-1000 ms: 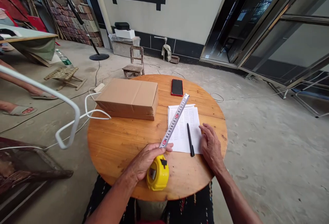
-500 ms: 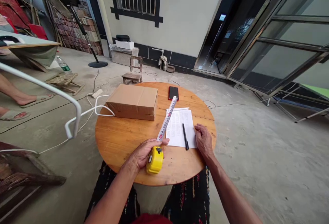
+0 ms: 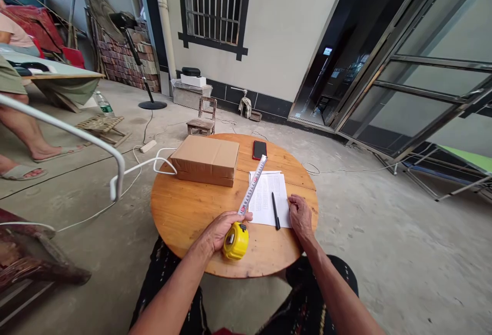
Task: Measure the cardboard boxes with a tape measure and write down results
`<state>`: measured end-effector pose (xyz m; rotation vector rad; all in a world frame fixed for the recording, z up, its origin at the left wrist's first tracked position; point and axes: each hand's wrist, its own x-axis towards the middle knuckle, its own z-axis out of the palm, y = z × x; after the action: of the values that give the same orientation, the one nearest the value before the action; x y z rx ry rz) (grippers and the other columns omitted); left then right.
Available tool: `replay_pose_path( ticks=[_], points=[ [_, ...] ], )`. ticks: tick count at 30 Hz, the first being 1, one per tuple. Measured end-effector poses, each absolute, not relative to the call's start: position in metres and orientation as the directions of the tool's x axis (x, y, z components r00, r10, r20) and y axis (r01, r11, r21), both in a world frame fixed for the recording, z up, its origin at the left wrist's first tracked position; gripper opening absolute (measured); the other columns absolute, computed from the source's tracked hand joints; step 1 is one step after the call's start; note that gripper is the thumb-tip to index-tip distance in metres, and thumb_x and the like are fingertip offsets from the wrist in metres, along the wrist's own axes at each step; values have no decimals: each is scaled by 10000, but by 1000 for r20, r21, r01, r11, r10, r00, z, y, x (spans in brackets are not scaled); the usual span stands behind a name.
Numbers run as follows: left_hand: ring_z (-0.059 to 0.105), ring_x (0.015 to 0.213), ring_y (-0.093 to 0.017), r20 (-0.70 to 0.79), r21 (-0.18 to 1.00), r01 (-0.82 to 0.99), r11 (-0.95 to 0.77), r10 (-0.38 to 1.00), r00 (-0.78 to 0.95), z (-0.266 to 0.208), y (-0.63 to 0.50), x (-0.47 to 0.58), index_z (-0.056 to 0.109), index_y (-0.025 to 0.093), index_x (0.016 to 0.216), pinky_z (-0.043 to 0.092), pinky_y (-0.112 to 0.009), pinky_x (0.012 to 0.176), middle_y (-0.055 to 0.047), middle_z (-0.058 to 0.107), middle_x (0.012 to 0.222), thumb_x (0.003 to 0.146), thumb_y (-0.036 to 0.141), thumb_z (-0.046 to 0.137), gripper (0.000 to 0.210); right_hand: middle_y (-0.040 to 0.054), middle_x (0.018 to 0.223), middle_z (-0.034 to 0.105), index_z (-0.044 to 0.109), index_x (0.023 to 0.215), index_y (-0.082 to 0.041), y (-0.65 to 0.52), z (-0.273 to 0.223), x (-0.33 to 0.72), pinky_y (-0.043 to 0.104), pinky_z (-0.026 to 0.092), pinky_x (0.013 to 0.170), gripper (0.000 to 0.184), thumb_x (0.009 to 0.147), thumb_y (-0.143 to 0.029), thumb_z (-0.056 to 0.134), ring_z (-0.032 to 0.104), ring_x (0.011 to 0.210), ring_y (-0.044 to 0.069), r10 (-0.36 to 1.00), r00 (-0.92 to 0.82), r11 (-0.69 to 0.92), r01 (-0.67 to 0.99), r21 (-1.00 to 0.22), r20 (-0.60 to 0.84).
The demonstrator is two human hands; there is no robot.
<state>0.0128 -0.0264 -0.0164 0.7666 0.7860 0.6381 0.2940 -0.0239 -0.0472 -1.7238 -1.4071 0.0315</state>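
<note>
My left hand (image 3: pixel 223 230) is closed around a yellow tape measure (image 3: pixel 236 241) above the near side of a round wooden table (image 3: pixel 184 222). The tape's white blade (image 3: pixel 252 185) is pulled out and points away from me, over the left edge of printed paper sheets (image 3: pixel 265 212). A black pen (image 3: pixel 275 212) lies on the sheets, its lower end near their front edge. My right hand (image 3: pixel 302 216) rests at the right edge of the paper with its fingers loosely bent and apart, and I see nothing in it.
A closed cardboard box (image 3: pixel 205 159) sits at the table's back left; a phone (image 3: pixel 259 150) lies at the back. A white metal tube frame (image 3: pixel 119 165) reaches in from the left. Beyond are a small wooden chair (image 3: pixel 203 119), a standing fan (image 3: pixel 148 89) and a person's legs (image 3: pixel 26 130).
My view has shifted, so the table sits slightly lower. The tape measure has turned a little in my left hand. My right leg has moved out to the right. My right hand stays by the paper.
</note>
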Motion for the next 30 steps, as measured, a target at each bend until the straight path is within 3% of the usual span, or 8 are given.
replay_pose_path(
  ticks=[4, 10, 12, 17, 22, 24, 27, 30],
  points=[
    [632, 935, -201, -358, 811, -222, 542, 759, 544, -16, -27, 14, 585, 159, 1130, 541, -401, 792, -71, 626, 1127, 904, 330, 569, 285, 131, 1047, 686, 687, 841, -180, -25, -45, 294, 461, 454, 945, 296, 786, -271, 411, 621, 999, 264, 806, 356, 38, 766, -642, 472],
    [596, 584, -113, -340, 793, -298, 531, 792, 507, -14, -30, 14, 721, 80, 873, 460, -241, 586, -32, 680, 769, 719, 276, 717, 249, 146, 1061, 689, 683, 850, -170, -26, -43, 298, 475, 449, 958, 302, 764, -320, 436, 629, 1012, 279, 827, 360, 29, 741, -671, 432],
    [588, 558, -107, -329, 775, -343, 531, 802, 499, -12, -32, 13, 735, 92, 869, 439, -231, 564, -44, 697, 796, 684, 278, 719, 263, 155, 1079, 684, 678, 892, -164, -24, -36, 302, 476, 472, 920, 326, 766, -347, 440, 630, 1022, 288, 834, 369, 15, 728, -686, 410],
    [604, 546, -105, -299, 729, -439, 526, 821, 487, -2, -41, 7, 738, 120, 823, 437, -247, 562, -114, 685, 1153, 674, 306, 679, 246, 123, 1253, 604, 644, 1029, -202, -4, 14, 290, 469, 475, 892, 366, 782, -418, 481, 566, 1139, 300, 853, 316, 58, 734, -677, 416],
    [625, 560, -127, -288, 714, -494, 496, 852, 438, 3, -48, -20, 724, 135, 860, 449, -263, 584, -129, 674, 1196, 709, 348, 648, 272, 104, 1376, 498, 584, 1154, -247, 37, 74, 227, 447, 501, 834, 411, 810, -460, 516, 502, 1213, 307, 911, 77, 187, 797, -574, 404],
    [658, 653, -163, -297, 737, -496, 459, 879, 372, 2, -48, -39, 723, 142, 883, 466, -272, 627, -131, 665, 1214, 716, 377, 657, 296, 105, 1419, 450, 541, 1226, -257, 61, 87, 197, 486, 463, 908, 479, 808, -492, 540, 461, 1258, 315, 908, -47, 270, 825, -496, 416],
    [673, 821, -233, -326, 761, -485, 431, 900, 289, -3, -47, -68, 722, 156, 911, 487, -296, 672, -132, 650, 1241, 709, 436, 667, 350, 129, 1491, 347, 435, 1355, -245, 102, 95, 156, 532, 340, 1041, 702, 765, -593, 585, 362, 1338, 328, 885, -240, 387, 855, -346, 398],
    [669, 852, -262, -367, 759, -475, 445, 895, 252, -10, -47, -89, 730, 197, 915, 501, -326, 692, -111, 645, 1253, 691, 494, 676, 375, 162, 1537, 247, 270, 1467, -236, 140, 99, 123, 583, 266, 1067, 960, 691, -680, 619, 247, 1395, 362, 869, -417, 472, 860, -193, 265]
  ],
)
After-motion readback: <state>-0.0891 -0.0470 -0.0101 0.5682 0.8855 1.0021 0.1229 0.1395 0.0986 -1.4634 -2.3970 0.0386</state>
